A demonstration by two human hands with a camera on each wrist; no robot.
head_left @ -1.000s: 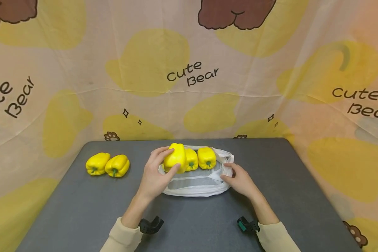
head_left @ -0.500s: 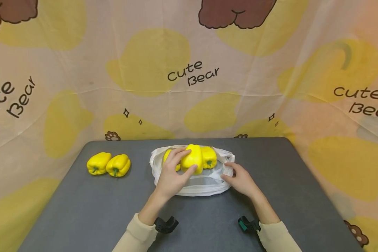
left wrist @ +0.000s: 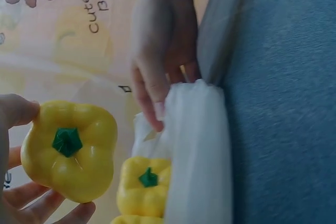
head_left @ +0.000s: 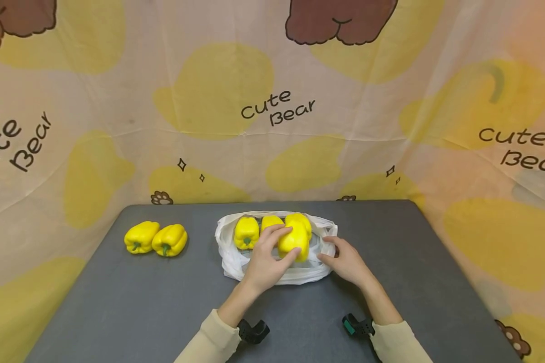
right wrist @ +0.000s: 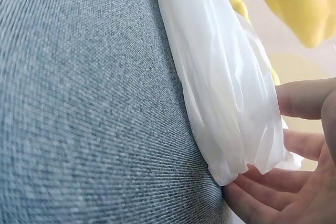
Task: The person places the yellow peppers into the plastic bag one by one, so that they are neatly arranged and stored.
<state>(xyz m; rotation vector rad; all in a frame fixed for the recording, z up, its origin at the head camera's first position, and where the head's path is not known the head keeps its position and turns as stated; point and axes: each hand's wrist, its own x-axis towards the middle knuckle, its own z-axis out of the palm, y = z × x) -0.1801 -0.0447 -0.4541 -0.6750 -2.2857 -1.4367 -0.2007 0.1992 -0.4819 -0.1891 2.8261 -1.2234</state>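
Observation:
My left hand grips a yellow bell pepper between thumb and fingers, over the right half of a white plastic bag. The left wrist view shows the green stem of this held bell pepper facing the camera. Inside the bag, a yellow pepper sits at the left, another in the middle, and a third at the right, partly covered by the held one. My right hand holds the bag's right rim; in the right wrist view its fingers lie along the white plastic.
Two more yellow peppers lie side by side on the grey table, left of the bag. A printed cloth backdrop rises behind the table and along its sides.
My left hand has carried the pepper rightward across the bag, from above its left end to its right half. The left pepper in the bag is now uncovered. My right hand stays put.

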